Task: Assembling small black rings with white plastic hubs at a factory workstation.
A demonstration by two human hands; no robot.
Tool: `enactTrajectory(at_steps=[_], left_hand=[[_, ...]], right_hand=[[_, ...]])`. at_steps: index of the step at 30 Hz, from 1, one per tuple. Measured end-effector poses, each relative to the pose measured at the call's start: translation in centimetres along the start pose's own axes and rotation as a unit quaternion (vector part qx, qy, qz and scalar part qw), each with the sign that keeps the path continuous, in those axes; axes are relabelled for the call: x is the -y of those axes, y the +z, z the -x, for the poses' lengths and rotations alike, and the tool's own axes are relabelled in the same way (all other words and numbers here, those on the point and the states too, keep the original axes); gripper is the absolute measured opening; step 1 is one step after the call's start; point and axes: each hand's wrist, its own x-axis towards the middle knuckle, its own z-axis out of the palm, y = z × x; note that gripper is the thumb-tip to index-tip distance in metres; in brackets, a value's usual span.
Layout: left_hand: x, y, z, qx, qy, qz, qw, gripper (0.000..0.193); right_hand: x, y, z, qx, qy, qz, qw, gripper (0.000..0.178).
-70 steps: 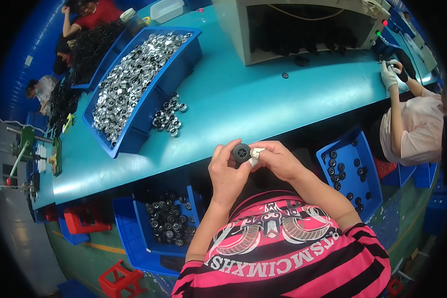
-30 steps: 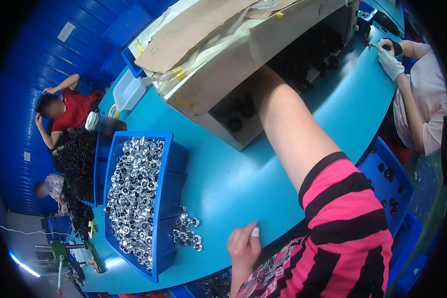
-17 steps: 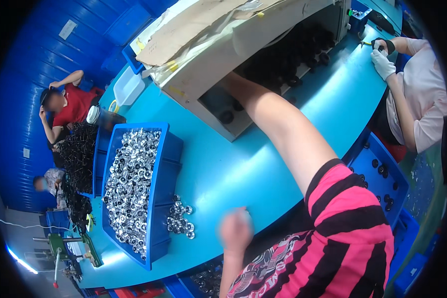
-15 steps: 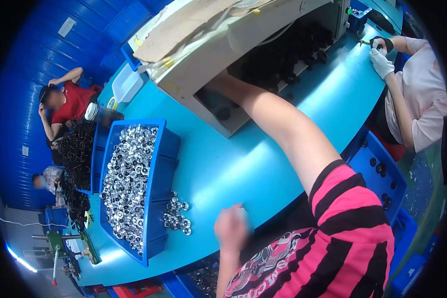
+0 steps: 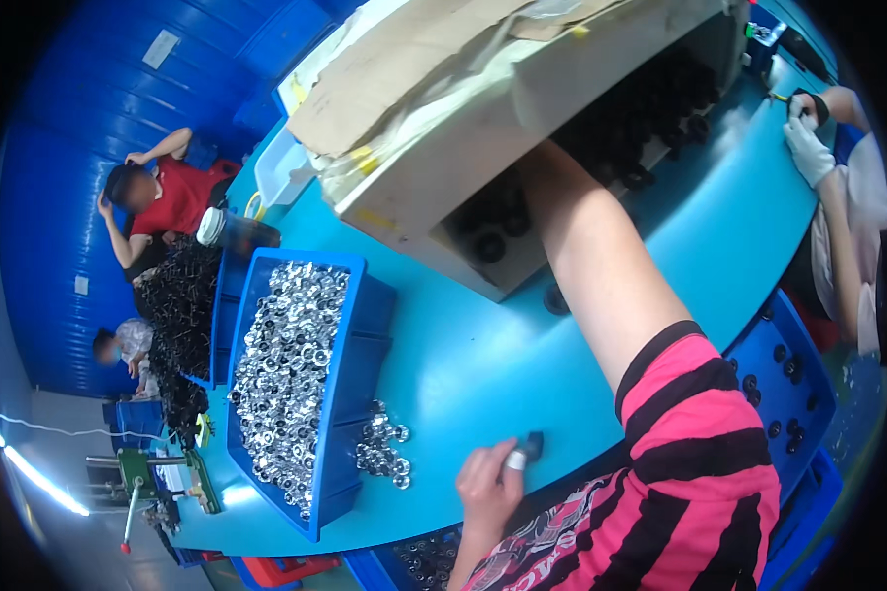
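Trainee: Positions first: why does everything sit where it does?

Inspector: The bare right forearm (image 5: 601, 251) runs into the mouth of a beige box-shaped housing (image 5: 429, 197) at upper centre of the frame, probably because that side faces the person. The right hand is hidden inside, so nobody can tell whether its fingers hold anything.

Trainee: And the other?

Inspector: The bare left hand (image 5: 490, 481), lower centre, hangs by the edge of the glossy turquoise tabletop (image 5: 463, 384), perhaps to keep clear of the reaching arm. Its fingers curl, and one small dark piece (image 5: 533, 444) shows at a white-wrapped digit. Whether they pinch it or only touch it, the view cannot tell.

Trainee: How many of each thing?

Inspector: One dark round disc (image 5: 557, 298) lies beside the forearm. One deep blue plastic bin (image 5: 360, 360), left of centre, holds shiny silver-and-black round parts (image 5: 291, 364), too many to count; its walls likely contain the heap. One loose cluster of similar parts (image 5: 382, 448) lies just beside it. At lower right, one blue plastic tray (image 5: 784, 399) shows roughly ten black wheels (image 5: 792, 368).
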Motion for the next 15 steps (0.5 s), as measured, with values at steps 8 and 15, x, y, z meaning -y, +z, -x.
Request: enactTrajectory(at_steps=[8,15], left_hand=[[-1.5,-0.8,-1.3,0.070,0.139,-0.037,0.987,0.049],[-1.6,0.5,-0.9,0.028,0.122,-0.086,0.988,0.032]], right_hand=[[3.1,-0.2,1.6,0.005,-0.044,-0.041,0.998,0.048],[6.6,-5.0,7.0,0.115,-0.131,-0.067,0.982,0.049]])
